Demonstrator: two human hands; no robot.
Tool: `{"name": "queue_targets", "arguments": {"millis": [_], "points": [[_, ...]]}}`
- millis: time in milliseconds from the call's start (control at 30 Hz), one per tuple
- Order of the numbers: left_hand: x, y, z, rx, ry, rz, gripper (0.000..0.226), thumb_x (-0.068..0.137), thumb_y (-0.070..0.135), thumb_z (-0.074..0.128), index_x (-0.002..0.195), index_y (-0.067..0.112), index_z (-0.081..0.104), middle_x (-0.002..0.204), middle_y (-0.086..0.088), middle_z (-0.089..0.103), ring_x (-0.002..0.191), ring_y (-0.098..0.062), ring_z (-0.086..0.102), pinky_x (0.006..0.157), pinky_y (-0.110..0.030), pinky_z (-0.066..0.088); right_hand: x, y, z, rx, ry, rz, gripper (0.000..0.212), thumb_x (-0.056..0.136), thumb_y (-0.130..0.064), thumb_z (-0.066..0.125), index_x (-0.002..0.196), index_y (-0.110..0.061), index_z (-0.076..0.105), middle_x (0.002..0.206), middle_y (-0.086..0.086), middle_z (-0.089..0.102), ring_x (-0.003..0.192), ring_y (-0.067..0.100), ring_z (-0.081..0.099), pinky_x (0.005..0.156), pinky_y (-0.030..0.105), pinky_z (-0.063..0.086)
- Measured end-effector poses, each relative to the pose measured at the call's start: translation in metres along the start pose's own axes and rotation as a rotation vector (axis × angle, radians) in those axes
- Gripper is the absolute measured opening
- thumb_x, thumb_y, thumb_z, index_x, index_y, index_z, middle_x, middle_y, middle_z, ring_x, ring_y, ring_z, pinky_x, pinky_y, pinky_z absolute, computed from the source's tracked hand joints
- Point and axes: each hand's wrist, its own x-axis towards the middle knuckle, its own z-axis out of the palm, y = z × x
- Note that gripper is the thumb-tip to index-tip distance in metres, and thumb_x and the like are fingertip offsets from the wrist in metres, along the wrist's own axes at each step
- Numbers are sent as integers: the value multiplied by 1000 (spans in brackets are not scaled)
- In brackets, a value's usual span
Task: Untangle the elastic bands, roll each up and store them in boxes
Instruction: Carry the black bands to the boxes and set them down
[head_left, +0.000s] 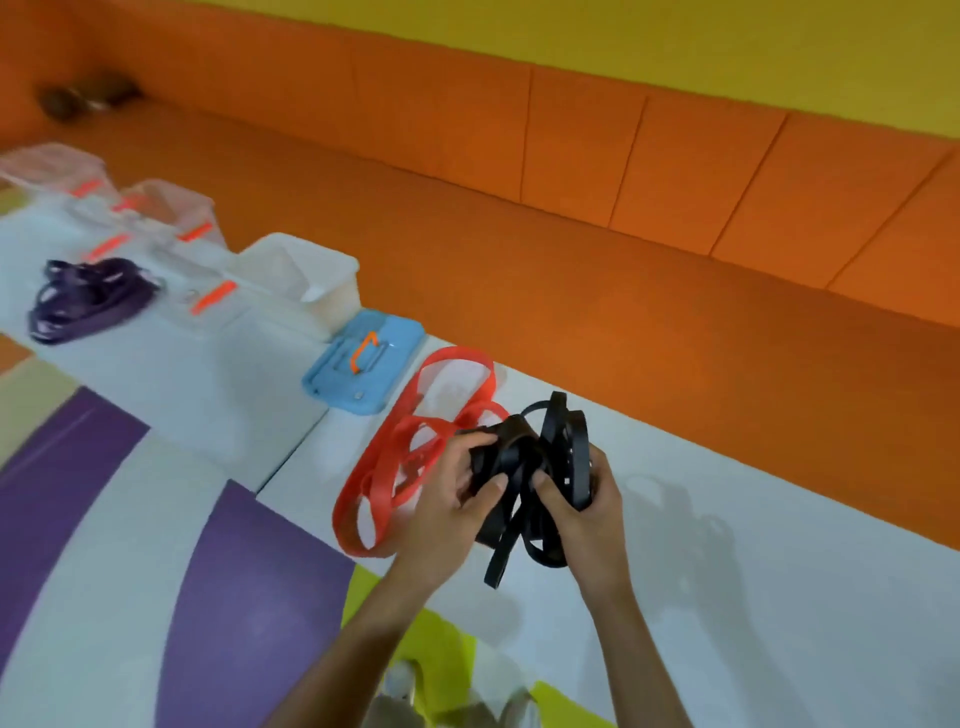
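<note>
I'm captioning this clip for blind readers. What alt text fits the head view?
A person's left hand and right hand grip a tangled black band above a white table. A red band lies on the table just left of it; farther left are a blue lid, an open white box and a purple band.

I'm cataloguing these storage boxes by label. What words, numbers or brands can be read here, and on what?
No text can be read.
The orange strips on the clear boxes: too blurred to tell whether they bear writing.
The blue lid: no print visible.
The black bands, red band and purple bands: no markings visible.
</note>
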Motion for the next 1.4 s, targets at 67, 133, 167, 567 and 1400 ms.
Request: {"name": "queue_targets", "arguments": {"millis": [67, 133, 167, 567, 1400], "points": [[-1, 6, -30, -19, 71, -8, 40, 99, 0, 66, 125, 31, 62, 127, 3, 70, 123, -17, 68, 100, -25, 51, 5, -11, 29, -5, -72, -22, 47, 91, -17, 80, 132, -29, 60, 113, -13, 74, 106, 11, 72, 92, 36, 59], [-3, 8, -62, -58, 142, -18, 32, 100, 9, 66, 127, 25, 60, 127, -4, 70, 118, -19, 69, 94, -30, 54, 9, -20, 65, 0, -147, -46, 58, 91, -18, 80, 141, -30, 55, 126, -15, 72, 119, 9, 69, 100, 34, 56], [-5, 8, -81, -81, 172, -26, 31, 100, 12, 65, 128, 23, 59, 125, -6, 71, 113, -20, 70, 89, -30, 55, 10, -24, 85, 2, -182, -53, 65, 92, -14, 80, 148, -31, 50, 133, -16, 69, 125, 7, 65, 105, 34, 54], [-13, -5, -377, -117, 449, 16, 28, 104, 5, 65, 128, 17, 60, 118, -3, 74, 111, -17, 72, 92, -25, 55, -3, -37, 400, -97, -439, -115, 65, 97, -10, 74, 152, -34, 50, 147, -21, 60, 137, 2, 55, 118, 44, 45], [122, 12, -857, -38, 787, -97, 52, 105, 16, 65, 147, 42, 50, 135, 11, 70, 126, -14, 69, 101, -55, 59, 105, -63, 942, -51, -849, -93, 65, 97, -13, 75, 148, -45, 53, 141, -26, 62, 133, -4, 57, 109, 29, 49]]}}
